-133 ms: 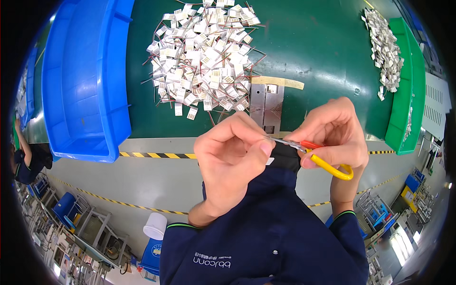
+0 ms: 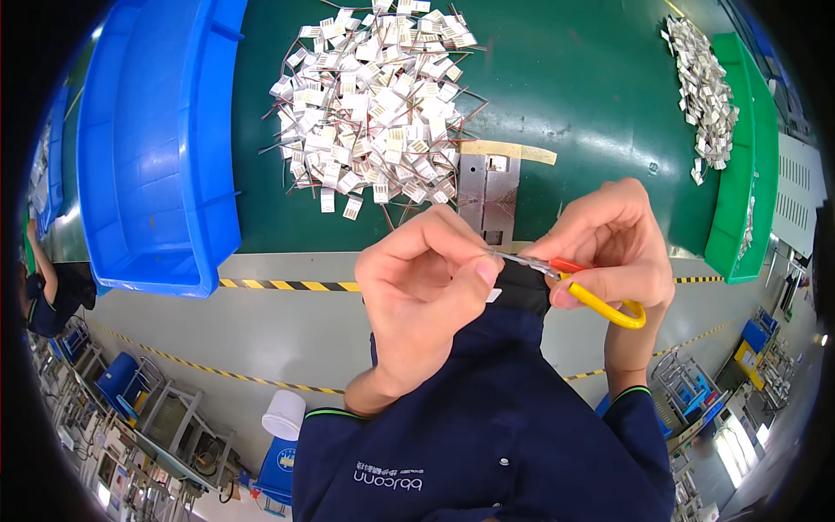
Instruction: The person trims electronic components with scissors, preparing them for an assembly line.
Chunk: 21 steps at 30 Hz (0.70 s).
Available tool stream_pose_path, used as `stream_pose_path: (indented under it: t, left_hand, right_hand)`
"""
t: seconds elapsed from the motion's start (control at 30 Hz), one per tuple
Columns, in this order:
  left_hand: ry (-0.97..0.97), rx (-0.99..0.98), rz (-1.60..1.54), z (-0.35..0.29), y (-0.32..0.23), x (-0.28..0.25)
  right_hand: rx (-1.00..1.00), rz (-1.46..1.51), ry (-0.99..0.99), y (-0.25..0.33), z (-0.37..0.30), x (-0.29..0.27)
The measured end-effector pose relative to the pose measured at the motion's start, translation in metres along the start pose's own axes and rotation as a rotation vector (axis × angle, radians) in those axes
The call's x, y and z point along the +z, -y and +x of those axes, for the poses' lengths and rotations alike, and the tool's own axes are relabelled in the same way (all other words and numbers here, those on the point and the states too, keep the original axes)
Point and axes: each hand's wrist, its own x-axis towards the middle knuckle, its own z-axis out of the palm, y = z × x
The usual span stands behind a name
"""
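My right hand [image 2: 622, 252] is closed around small scissors [image 2: 600, 304] with yellow and red handles. Their thin metal blades point left, reaching the fingertips of my left hand [image 2: 426, 291]. That hand is closed in a pinch of thumb and forefinger at the blade tips; whatever it grips is mostly hidden. A small white piece [image 2: 494, 295] shows just below the left thumb, and I cannot tell whether it is held. Beyond my hands, a big pile of white USB-type plugs [image 2: 374, 104] with short dark and red wires lies on the green table [image 2: 574, 78].
A metal fixture plate [image 2: 474, 196] with a strip of tan tape [image 2: 535, 155] lies just past my hands. At left stands a blue bin [image 2: 156, 157]. A second pile of plugs [image 2: 700, 87] lies beside a green bin [image 2: 739, 174] at right. Another person's arm [image 2: 43, 270] shows far left.
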Motion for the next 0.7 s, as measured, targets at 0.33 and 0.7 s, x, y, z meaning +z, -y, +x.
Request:
stream_pose_path:
  t: [0.33,0.7]
  left_hand:
    - [0.001,0.005,0.009,0.002,0.004,-0.003]
    - [-0.351,0.745,1.281,0.025,-0.02,-0.004]
  right_hand:
    - [-0.191,0.123,-0.016,-0.002,-0.008,-0.009]
    - [-0.171,-0.19,-0.492,-0.007,-0.023,-0.033]
